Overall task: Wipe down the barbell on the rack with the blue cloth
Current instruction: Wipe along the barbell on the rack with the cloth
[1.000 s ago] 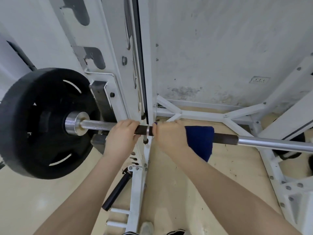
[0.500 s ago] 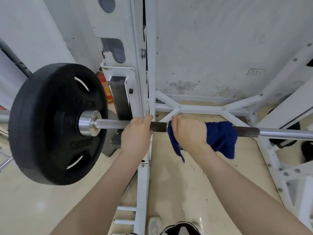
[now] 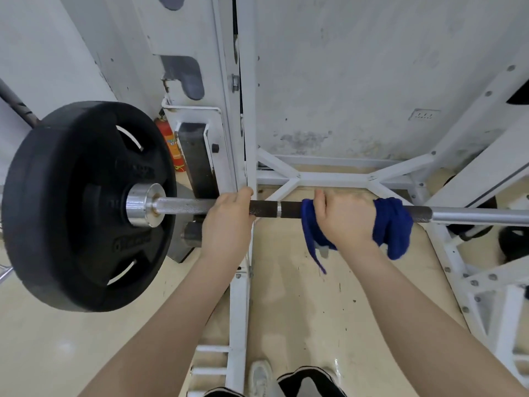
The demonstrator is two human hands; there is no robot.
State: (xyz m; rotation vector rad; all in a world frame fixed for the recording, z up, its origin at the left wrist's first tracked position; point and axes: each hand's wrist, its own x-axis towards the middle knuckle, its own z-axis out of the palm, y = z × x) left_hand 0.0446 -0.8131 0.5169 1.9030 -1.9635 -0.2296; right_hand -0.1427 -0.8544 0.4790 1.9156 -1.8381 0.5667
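Cloth (image 3: 392, 222) slid right w/ right hand (image 3: 343, 219) gripping it; left hand (image 3: 226, 222) clenched on barbell (image 3: 183, 207).

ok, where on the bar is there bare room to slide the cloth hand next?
Free: the barbell stretch right of the blue cloth, out to the frame edge. Short bare gap between left hand and right hand. Crowded: leftward, where the left hand, rack upright and weight plate sit.
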